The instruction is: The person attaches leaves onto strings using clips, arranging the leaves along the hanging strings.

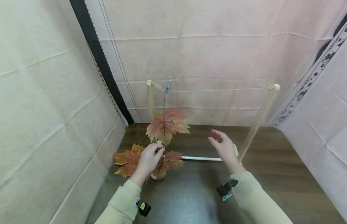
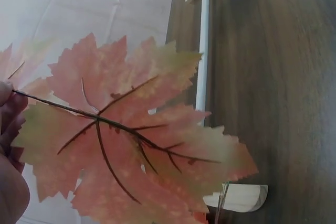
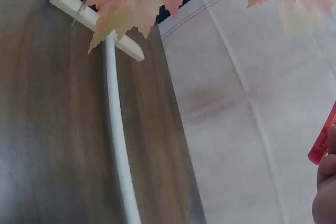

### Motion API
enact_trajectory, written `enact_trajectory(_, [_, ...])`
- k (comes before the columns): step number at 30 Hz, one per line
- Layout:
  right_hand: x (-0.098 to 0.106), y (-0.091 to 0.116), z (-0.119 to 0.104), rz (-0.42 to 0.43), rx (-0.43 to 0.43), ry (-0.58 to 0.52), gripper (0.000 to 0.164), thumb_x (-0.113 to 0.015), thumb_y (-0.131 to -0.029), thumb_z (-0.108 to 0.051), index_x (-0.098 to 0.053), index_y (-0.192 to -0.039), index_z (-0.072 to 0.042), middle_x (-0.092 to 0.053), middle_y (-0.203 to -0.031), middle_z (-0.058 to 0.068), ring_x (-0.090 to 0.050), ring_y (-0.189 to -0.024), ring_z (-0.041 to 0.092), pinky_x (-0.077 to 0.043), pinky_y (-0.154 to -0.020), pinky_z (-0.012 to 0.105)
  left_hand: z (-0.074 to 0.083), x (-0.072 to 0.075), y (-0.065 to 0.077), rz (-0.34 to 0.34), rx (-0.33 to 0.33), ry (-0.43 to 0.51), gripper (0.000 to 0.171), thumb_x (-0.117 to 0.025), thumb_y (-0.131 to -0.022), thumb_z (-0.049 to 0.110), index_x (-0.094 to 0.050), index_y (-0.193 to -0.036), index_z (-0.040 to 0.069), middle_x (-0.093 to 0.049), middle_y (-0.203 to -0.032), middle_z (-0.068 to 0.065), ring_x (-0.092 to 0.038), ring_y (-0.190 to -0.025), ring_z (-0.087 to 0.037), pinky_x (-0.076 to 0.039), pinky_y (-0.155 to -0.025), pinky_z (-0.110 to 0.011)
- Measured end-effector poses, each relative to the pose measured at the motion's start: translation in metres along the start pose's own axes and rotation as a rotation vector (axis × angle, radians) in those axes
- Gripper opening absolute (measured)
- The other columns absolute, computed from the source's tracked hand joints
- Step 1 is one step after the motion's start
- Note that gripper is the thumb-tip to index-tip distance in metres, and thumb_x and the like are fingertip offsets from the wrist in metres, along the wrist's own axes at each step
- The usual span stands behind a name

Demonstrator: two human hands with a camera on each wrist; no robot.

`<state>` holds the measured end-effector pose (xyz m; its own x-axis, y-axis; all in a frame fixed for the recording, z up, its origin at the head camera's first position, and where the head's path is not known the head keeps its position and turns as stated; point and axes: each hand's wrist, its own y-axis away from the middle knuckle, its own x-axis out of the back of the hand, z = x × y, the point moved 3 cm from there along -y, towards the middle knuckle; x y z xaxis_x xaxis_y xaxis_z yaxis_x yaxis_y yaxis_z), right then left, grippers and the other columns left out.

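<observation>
My left hand [image 1: 149, 156] pinches the dark stem [image 2: 52, 102] of an artificial maple leaf [image 2: 126, 145], which spreads out from the fingertips, pinkish orange with yellow-green edges. Close above that hand, in the head view, another maple leaf [image 1: 168, 123] hangs by its stem from a light blue clothespin [image 1: 168, 84] on the string. A deeper orange maple leaf [image 1: 128, 160] lies to the left of the hand. Off to the right, my right hand [image 1: 224, 147] is raised and holds a red clothespin [image 3: 321, 142] between thumb and fingers.
The string [image 1: 212, 90] runs between a left wooden post [image 1: 150, 98] and a right wooden post [image 1: 259, 121]. A white bar [image 1: 201, 158] joins their feet low over the brown table [image 1: 190, 199]. Another blue clothespin [image 1: 226, 197] lies by the right wrist. Fabric walls surround the table.
</observation>
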<state>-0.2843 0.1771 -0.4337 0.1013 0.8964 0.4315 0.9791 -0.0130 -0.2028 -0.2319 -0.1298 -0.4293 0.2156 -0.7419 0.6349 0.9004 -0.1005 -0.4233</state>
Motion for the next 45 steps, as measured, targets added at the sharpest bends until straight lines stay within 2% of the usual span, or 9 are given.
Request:
enact_trajectory(5, [-0.002,-0.007,-0.011,0.003,0.046,0.05,0.05,-0.067,-0.086,-0.037,-0.056,-0.129,-0.014,-0.06,-0.12,0.003,-0.056,-0.1,0.019,-0.048,-0.084,0.036,0.009,-0.004,-0.006,-0.018,-0.017,0.022,0.01,-0.06,-0.093,0.017,-0.066,-0.097,0.011,-0.061,-0.092,0.002,-0.055,-0.083,-0.016,-0.048,-0.07,-0.036])
enact_trajectory(12, [-0.001,-0.011,-0.023,0.039,0.022,0.004,0.049,-0.067,-0.086,-0.039,-0.057,-0.125,-0.012,-0.061,-0.115,0.004,-0.051,-0.086,0.018,-0.045,-0.066,0.027,0.022,-0.013,-0.016,-0.014,-0.08,0.024,0.009,-0.059,-0.093,0.015,-0.066,-0.096,0.01,-0.062,-0.091,0.001,-0.055,-0.082,-0.013,-0.048,-0.07,-0.032])
enact_trajectory(17, [0.0,-0.013,-0.035,0.046,0.033,-0.034,0.046,-0.068,-0.085,-0.037,-0.058,-0.123,-0.012,-0.062,-0.11,0.006,-0.052,-0.085,0.019,-0.045,-0.067,0.028,0.032,-0.014,-0.02,0.032,-0.097,0.039,0.009,-0.061,-0.092,0.014,-0.067,-0.096,0.009,-0.064,-0.09,0.001,-0.056,-0.083,-0.014,-0.047,-0.074,-0.035])
enact_trajectory(23, [0.0,-0.018,-0.05,0.056,0.088,-0.062,0.046,-0.068,-0.085,-0.036,-0.059,-0.122,-0.01,-0.064,-0.108,0.006,-0.055,-0.082,0.016,-0.044,-0.065,0.026,0.041,-0.012,-0.026,0.048,-0.124,0.036,0.006,-0.063,-0.09,0.013,-0.067,-0.093,0.01,-0.064,-0.086,0.002,-0.055,-0.081,-0.014,-0.045,-0.075,-0.035])
enact_trajectory(28, [0.001,-0.022,-0.064,0.067,0.118,-0.116,0.042,-0.069,-0.085,-0.032,-0.061,-0.119,-0.008,-0.065,-0.108,0.009,-0.057,-0.08,0.011,-0.043,-0.063,0.023,0.052,-0.008,-0.037,0.06,-0.17,0.002,0.004,-0.064,-0.09,0.014,-0.067,-0.091,0.012,-0.063,-0.084,0.004,-0.054,-0.078,-0.013,-0.045,-0.071,-0.031])
enact_trajectory(31, [0.004,-0.023,-0.073,0.076,0.136,-0.129,0.039,-0.07,-0.085,-0.028,-0.062,-0.118,-0.008,-0.065,-0.102,0.011,-0.057,-0.078,0.013,-0.044,-0.062,0.023,0.061,-0.006,-0.044,0.058,-0.186,-0.008,0.004,-0.063,-0.09,0.014,-0.067,-0.091,0.013,-0.063,-0.083,0.005,-0.053,-0.077,-0.012,-0.044,-0.071,-0.031])
enact_trajectory(36, [0.007,-0.024,-0.088,0.09,0.154,-0.135,0.038,-0.069,-0.086,-0.028,-0.062,-0.118,-0.009,-0.064,-0.089,0.01,-0.055,-0.075,0.015,-0.042,-0.06,0.024,0.071,-0.005,-0.056,0.052,-0.154,0.021,0.007,-0.062,-0.091,0.017,-0.067,-0.092,0.013,-0.063,-0.085,0.005,-0.055,-0.08,-0.012,-0.046,-0.07,-0.03])
enact_trajectory(45, [0.006,-0.025,-0.111,0.084,0.203,-0.195,0.037,-0.068,-0.087,-0.024,-0.062,-0.119,-0.007,-0.064,-0.09,0.009,-0.056,-0.072,0.011,-0.042,-0.059,0.022,0.071,0.004,-0.067,0.059,-0.033,0.064,0.01,-0.06,-0.092,0.02,-0.067,-0.094,0.013,-0.063,-0.087,0.003,-0.056,-0.082,-0.015,-0.047,-0.071,-0.033])
